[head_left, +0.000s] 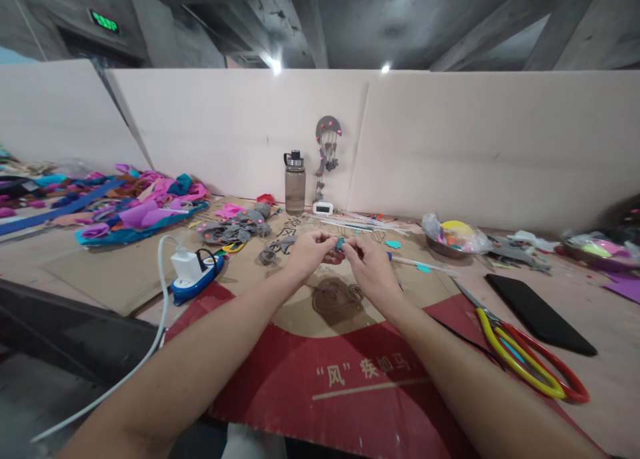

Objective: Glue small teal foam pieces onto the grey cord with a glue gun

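Both of my hands meet over the middle of the cardboard, pinching a small teal piece (340, 244) between the fingertips; its kind is too small to make out. My left hand (311, 251) grips it from the left, and my right hand (369, 262) from the right. Beneath them a coil of thin cord (333, 298) lies in shadow on the cardboard (280, 312). Just beyond my right hand are flat turquoise cut-outs (393, 244) and a thin stick with a blue end (415, 264).
Red-and-yellow scissors (520, 352) and a black phone (540, 312) lie at right. A blue power strip (197, 282) with a white cable stands left. Farther back are a water bottle (295, 186), a small clock (323, 208), grey felt pieces (235, 227), felt scraps (150, 206) and a bowl (453, 246).
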